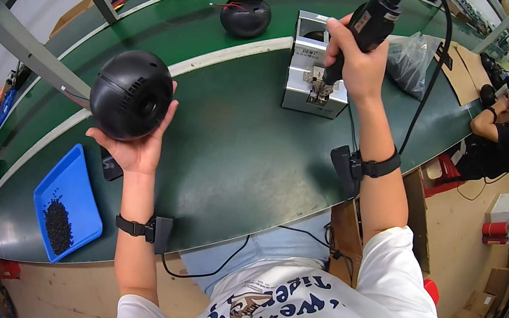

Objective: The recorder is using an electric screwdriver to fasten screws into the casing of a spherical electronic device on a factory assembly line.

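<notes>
My left hand (143, 153) holds up a round black plastic housing (128, 96), palm beneath it and fingers on its right side. Slots and a round hole show on the housing, and thin red wire trails from its left. Closed round a black electric screwdriver (373, 23), my right hand (363, 68) keeps it upright over a silver screw feeder (300, 100). The screwdriver's lower end is down at the metal pick-up point on the feeder's front; whether a screw is on the tip is too small to tell.
A blue tray (86, 215) of small black pieces lies at left on the green bench (222, 154). Another black housing (245, 16) rests beyond the white strip. A plastic bag (409, 67) and cardboard (467, 76) lie right of the feeder. A co-worker (500, 141) sits far right.
</notes>
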{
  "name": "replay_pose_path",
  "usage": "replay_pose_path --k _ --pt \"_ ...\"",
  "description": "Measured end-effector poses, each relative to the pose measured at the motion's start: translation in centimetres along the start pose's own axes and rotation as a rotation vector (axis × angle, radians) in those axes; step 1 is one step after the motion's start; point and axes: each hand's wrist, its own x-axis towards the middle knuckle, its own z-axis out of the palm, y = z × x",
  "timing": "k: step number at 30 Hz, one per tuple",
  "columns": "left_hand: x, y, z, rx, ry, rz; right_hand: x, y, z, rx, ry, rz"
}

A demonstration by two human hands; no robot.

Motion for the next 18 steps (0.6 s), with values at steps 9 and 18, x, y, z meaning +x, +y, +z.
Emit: replay_pose_path --k 9,18 --pt "-1.4 -1.2 -1.5 0.003 0.15 -0.083 0.5 0.1 1.8 0.072 -0.135 0.229" --pt "-2.2 -3.8 -0.5 0.174 0.203 -0.212 -1.8 -9.0 11.5 0.352 -0.111 -0.011"
